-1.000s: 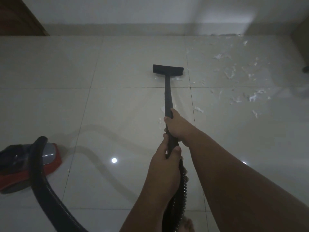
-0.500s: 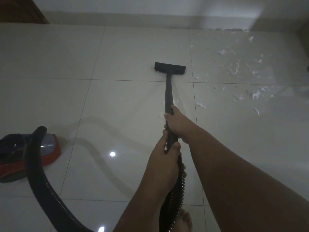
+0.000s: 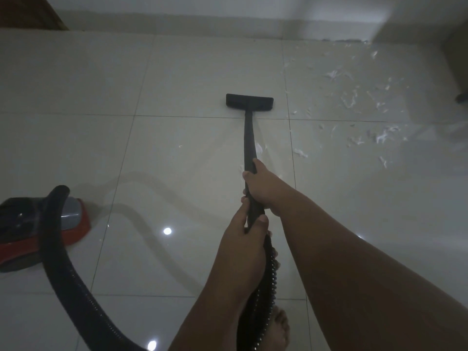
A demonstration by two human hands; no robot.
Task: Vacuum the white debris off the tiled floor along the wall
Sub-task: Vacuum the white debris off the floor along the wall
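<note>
A black vacuum wand [image 3: 249, 138] runs up the middle of the head view to a flat black floor nozzle [image 3: 249, 101] resting on the pale tiles. My right hand [image 3: 262, 184] grips the wand higher up, and my left hand [image 3: 247, 239] grips it just below, where the ribbed black hose [image 3: 268, 279] joins. White debris [image 3: 354, 97] lies scattered over the tiles to the right of the nozzle, up to the wall's skirting [image 3: 342, 40]. A few flakes [image 3: 300, 153] lie close beside the wand.
The red and black vacuum body [image 3: 38, 229] sits on the floor at the left, its hose [image 3: 76, 287] curving down toward me. My bare foot [image 3: 279, 328] shows at the bottom. A dark wooden frame [image 3: 30, 11] is at top left; a dark object [image 3: 462, 98] at the right edge.
The nozzle has slid a little nearer to me and away from the wall. Both hands keep the same grip on the wand.
</note>
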